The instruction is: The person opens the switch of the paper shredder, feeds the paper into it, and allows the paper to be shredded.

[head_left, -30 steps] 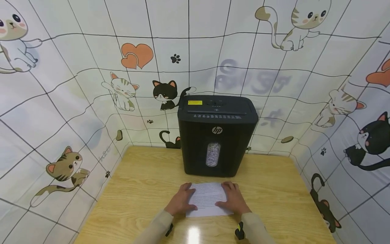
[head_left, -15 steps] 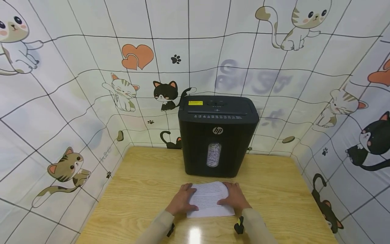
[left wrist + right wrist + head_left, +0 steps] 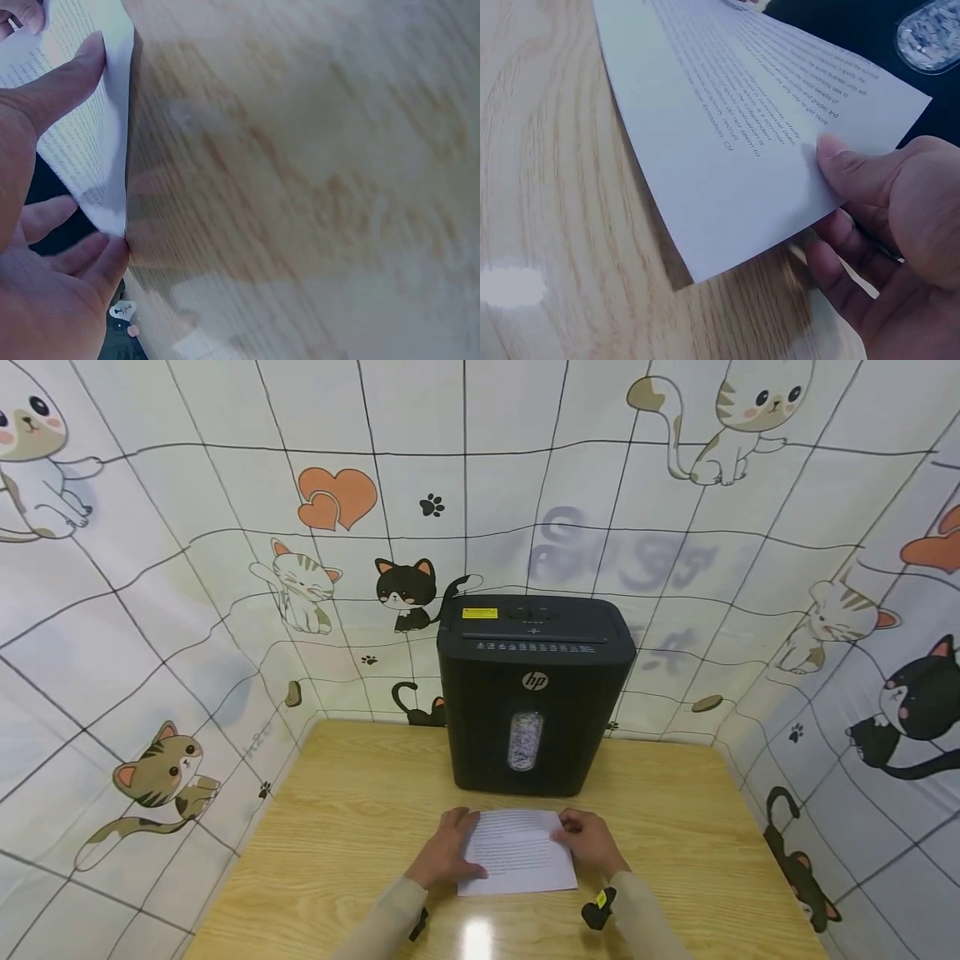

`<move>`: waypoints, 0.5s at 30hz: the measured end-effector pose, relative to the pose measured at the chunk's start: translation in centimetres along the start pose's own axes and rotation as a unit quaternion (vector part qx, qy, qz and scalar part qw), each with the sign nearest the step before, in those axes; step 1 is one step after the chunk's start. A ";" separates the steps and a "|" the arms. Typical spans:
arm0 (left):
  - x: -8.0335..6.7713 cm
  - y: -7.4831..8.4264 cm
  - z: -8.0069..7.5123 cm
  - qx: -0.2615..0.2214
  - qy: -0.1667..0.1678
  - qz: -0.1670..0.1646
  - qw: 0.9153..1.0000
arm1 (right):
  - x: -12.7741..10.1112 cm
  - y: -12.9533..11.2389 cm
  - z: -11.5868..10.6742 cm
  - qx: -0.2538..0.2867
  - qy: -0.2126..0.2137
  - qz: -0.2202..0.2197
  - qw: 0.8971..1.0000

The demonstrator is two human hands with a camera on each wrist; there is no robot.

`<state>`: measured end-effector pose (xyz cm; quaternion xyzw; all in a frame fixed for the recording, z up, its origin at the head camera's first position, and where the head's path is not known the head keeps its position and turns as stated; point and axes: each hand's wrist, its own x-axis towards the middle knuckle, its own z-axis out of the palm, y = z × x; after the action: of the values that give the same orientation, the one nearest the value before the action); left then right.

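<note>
A sheet of printed paper (image 3: 517,853) lies low over the table in the head view, between my two hands. My left hand (image 3: 447,852) holds its left edge, with the thumb (image 3: 71,79) over the print and the fingertips at the far corner in the left wrist view. On the opposite edge, my right hand (image 3: 591,842) pinches the sheet. The right wrist view shows that thumb (image 3: 847,166) on top and the other fingers curled beneath. There, the near corner of the paper (image 3: 705,232) stands off the wood and casts a shadow.
Just beyond the paper stands a black HP paper shredder (image 3: 536,727), its slot on top and shreds behind its window (image 3: 525,741). The wooden table (image 3: 337,827) meets cat-printed tiled walls (image 3: 375,552) at the back and sides.
The right hand has shifted outward from over the sheet to its right edge, which it pinches now. The paper's far right side, bulged half a second ago, is flatter. The left hand stays in place.
</note>
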<state>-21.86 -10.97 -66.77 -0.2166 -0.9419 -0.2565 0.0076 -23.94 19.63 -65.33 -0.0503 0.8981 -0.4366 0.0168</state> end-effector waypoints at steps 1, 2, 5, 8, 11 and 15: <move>0.0 0.0 0.0 -0.005 0.005 -0.005 1.000 | -0.1 -0.2 0.0 0.007 0.000 0.004 1.000; 0.0 -0.1 0.0 -0.009 0.012 -0.010 1.000 | -0.1 -0.3 -0.1 0.014 -0.001 0.007 1.000; 0.0 -0.1 0.0 -0.035 0.038 -0.031 0.998 | -0.3 -0.5 -0.2 0.034 -0.001 0.019 0.999; 0.0 -0.3 -0.2 -0.077 0.060 -0.064 0.993 | -0.3 -0.4 -0.3 0.055 -0.005 0.044 0.998; 0.2 -0.7 -0.3 -0.134 0.076 -0.091 0.984 | -0.3 0.0 -0.3 0.072 -0.009 0.055 0.996; 0.3 -1.4 -0.4 -0.211 0.092 -0.103 0.968 | -0.2 0.4 -0.4 0.100 -0.016 0.059 0.993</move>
<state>-22.79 -12.13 -67.04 -0.0911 -0.8791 -0.4674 0.0218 -23.80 20.20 -65.43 -0.0024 0.8512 -0.5212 0.0617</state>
